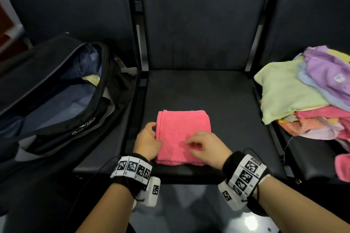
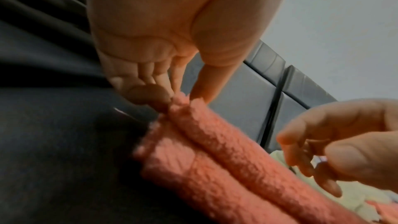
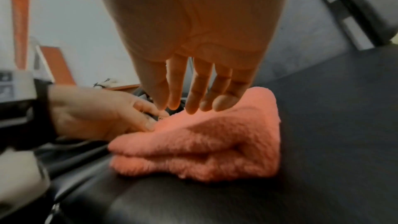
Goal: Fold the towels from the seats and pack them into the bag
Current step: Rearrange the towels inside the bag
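Observation:
A pink towel (image 1: pixel 183 128) (image 2: pixel 215 159) (image 3: pixel 204 142) lies folded into a thick square near the front of the middle seat (image 1: pixel 227 96). My left hand (image 1: pixel 147 138) (image 2: pixel 176 97) pinches its left edge, thumb on top and curled fingers against the side. Just above the towel's near half, my right hand (image 1: pixel 202 145) (image 3: pixel 187 105) hovers with relaxed, nearly straight fingers whose tips brush the cloth. The black bag (image 1: pixel 56 91) sits unzipped on the left seat with a pale yellow towel (image 1: pixel 91 79) inside.
A loose pile of towels (image 1: pixel 303 91) in green, purple, blue, pink and orange covers the right seat. Metal armrest posts (image 1: pixel 141 58) divide the seats. The seat backs rise behind, and the floor drops off at the front edge.

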Motion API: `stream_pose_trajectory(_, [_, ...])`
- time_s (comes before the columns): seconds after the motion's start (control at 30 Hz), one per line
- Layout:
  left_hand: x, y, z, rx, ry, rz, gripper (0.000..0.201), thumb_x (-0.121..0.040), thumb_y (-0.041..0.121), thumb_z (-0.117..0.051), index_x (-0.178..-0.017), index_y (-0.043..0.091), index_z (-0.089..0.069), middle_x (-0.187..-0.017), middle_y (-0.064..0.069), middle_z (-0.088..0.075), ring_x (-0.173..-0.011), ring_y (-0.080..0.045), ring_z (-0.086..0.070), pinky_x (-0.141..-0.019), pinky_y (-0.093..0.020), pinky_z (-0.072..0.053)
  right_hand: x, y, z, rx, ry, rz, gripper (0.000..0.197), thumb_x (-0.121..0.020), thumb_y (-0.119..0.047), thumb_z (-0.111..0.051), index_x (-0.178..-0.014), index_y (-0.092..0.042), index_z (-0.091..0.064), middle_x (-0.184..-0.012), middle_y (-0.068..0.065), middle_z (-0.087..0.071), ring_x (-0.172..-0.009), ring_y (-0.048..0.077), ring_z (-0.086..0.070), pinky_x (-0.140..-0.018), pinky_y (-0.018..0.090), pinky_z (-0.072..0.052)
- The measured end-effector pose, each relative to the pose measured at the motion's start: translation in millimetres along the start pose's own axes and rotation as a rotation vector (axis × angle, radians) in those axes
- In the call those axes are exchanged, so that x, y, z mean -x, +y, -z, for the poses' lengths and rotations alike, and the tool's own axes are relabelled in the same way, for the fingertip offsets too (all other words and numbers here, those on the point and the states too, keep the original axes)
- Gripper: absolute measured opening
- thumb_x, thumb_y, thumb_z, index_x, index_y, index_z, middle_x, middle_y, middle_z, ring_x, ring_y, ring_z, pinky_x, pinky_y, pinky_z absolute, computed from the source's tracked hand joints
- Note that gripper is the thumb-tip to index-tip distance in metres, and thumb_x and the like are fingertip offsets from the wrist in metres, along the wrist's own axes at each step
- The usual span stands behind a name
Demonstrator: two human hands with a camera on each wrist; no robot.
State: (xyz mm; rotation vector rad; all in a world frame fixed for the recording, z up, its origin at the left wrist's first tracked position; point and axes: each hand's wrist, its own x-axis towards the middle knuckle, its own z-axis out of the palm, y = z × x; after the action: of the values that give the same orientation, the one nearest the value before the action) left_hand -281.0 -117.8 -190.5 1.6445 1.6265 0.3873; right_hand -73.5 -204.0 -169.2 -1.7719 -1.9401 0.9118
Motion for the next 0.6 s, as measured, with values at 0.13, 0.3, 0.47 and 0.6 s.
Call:
stream_pose_trajectory(0.13, [11.8,9.4,1.0,-0.183,0.07,-0.208,0.043,-0.077,0.001,-0.063,-0.114,0.022,-0.067,-0.104,-0.001,-0.056,-0.101,-0.026,-0.058,-0.092,-0.04,-0.05,8.1,7.4,-14.2,0.346,-0.109,0.047,0.043,-0.077,-0.034,-0.067,-0.119,-0.035,-0.065,-0.106,-0.005,-0.05,-0.101,0.021,-0.046,-0.087,0.031,-0.038])
stream_pose_trajectory(0.3, [33.5,24.7,-16.4,-0.506,-0.278,-0.348,0.036,-0.083,0.043,-0.059,-0.117,0.036,-0.067,-0.121,0.011,-0.056,-0.118,-0.017,-0.049,-0.103,-0.041,-0.04,15.1,11.2,-29.9,0.551,-0.102,0.057,0.052,-0.073,-0.012,-0.058,-0.123,-0.027,-0.054,-0.117,0.003,-0.05,-0.106,0.029,-0.048,-0.083,0.039,-0.038])
stream_pose_trajectory(0.47, [38.2,21.7,-27.3,-0.662,-0.259,-0.352,0.06,-0.067,0.058,-0.063,-0.123,0.038,-0.056,-0.12,0.013,-0.047,-0.117,-0.016,-0.043,-0.093,-0.036,-0.035,6.8,13.7,-23.3,0.337,-0.048,-0.015,0.042,-0.077,0.001,-0.051,-0.114,-0.015,-0.063,-0.11,0.008,-0.056,-0.106,0.031,-0.052,-0.084,0.038,-0.042])
stream_pose_trajectory(0.6, [33.9,15.7,-33.5,-0.699,-0.132,-0.35,0.044,-0.081,0.041,-0.067,-0.122,0.031,-0.056,-0.12,0.008,-0.052,-0.117,-0.02,-0.048,-0.095,-0.037,-0.04,6.7,11.0,-12.3,0.017,0.124,-0.067,0.042,-0.072,0.009,-0.052,-0.106,-0.007,-0.07,-0.104,0.01,-0.065,-0.101,0.03,-0.059,-0.091,0.034,-0.045])
